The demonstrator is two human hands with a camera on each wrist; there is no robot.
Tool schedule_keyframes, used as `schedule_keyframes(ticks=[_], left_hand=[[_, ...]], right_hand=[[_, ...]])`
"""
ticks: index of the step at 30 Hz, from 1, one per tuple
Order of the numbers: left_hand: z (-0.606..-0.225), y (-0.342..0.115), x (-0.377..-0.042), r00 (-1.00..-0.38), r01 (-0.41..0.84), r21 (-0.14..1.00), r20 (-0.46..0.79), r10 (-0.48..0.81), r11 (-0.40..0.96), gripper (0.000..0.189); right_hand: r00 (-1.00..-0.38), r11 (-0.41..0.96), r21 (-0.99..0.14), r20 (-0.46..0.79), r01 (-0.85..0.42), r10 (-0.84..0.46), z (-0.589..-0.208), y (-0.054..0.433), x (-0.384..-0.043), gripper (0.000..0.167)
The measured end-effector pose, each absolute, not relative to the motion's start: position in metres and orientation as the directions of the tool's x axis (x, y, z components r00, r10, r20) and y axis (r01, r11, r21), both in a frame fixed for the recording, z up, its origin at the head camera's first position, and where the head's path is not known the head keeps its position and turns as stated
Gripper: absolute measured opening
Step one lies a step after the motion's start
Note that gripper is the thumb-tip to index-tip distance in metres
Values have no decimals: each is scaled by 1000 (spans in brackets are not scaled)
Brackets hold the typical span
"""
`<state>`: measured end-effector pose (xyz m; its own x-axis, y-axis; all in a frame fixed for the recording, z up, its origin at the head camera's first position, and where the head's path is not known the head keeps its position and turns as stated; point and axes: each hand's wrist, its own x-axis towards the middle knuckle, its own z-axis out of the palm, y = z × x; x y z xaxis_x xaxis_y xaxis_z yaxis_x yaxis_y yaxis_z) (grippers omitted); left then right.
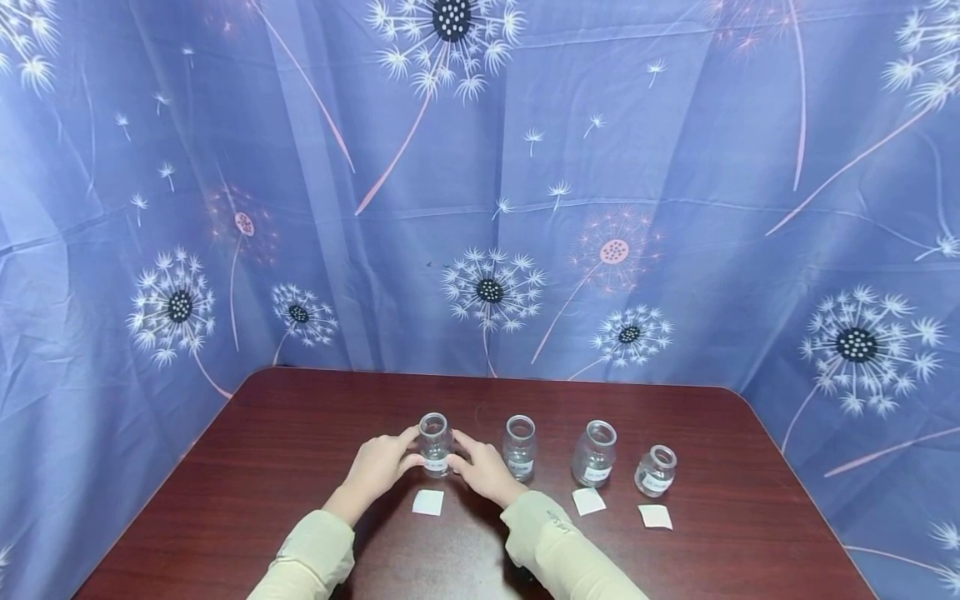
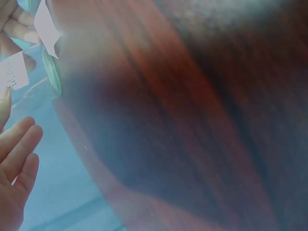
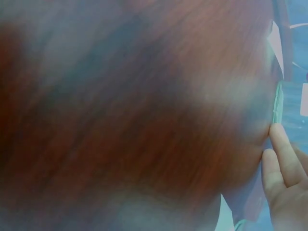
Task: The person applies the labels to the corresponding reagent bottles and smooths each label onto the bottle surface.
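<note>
A clear glass jar (image 1: 434, 442) with a white label low on its front stands between my two hands, its mouth upward and uncovered. My left hand (image 1: 377, 463) holds it from the left, thumb toward the front and index finger toward the back. On the other side, my right hand (image 1: 486, 473) holds it with thumb and index finger. The left wrist view catches the printed label (image 2: 14, 72) close to the left thumb. In the right wrist view, the fingertips of my right hand (image 3: 288, 187) are at the jar's greenish base (image 3: 277, 103).
To the right stand a similar jar (image 1: 519, 450), a wider jar (image 1: 595, 454) and a small jar (image 1: 656, 472), all labelled. White paper squares lie before the held jar (image 1: 428, 502), the wide jar (image 1: 588, 501) and the small one (image 1: 656, 517). A blue curtain (image 1: 420, 333) hangs behind the table (image 1: 300, 408).
</note>
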<state>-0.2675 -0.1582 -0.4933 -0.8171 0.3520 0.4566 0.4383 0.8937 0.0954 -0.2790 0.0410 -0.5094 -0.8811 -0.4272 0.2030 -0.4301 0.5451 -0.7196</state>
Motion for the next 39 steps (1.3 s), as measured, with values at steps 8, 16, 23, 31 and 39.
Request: schedule_keyframes(ticks=[8,16,23,31,39], left_hand=[[-490,-157,-267,-866,398,200,406,294,895,48],[-491,-156,-269,-880,386,209,376,290,899,51],[-491,-156,-270,-867,403,212,399,298,890,50],[-491,-158,-271,-863,408,188,399,310,893,51],[-483,-171,-272,-904,374,276,324,280,886,64]], right_hand=[[-884,559,-709,205,-429,-419,-506,40,-278,46],[-909,566,-738,154,-366,-387,-503,33,-276,64],[-934,661,-663,206,-352,-291,-507,25,-276,59],[-935,653,-672,209,-350,-286,-506,25,-276,63],[-921,557,-748,197,-362,-335,-482,33,-272,78]])
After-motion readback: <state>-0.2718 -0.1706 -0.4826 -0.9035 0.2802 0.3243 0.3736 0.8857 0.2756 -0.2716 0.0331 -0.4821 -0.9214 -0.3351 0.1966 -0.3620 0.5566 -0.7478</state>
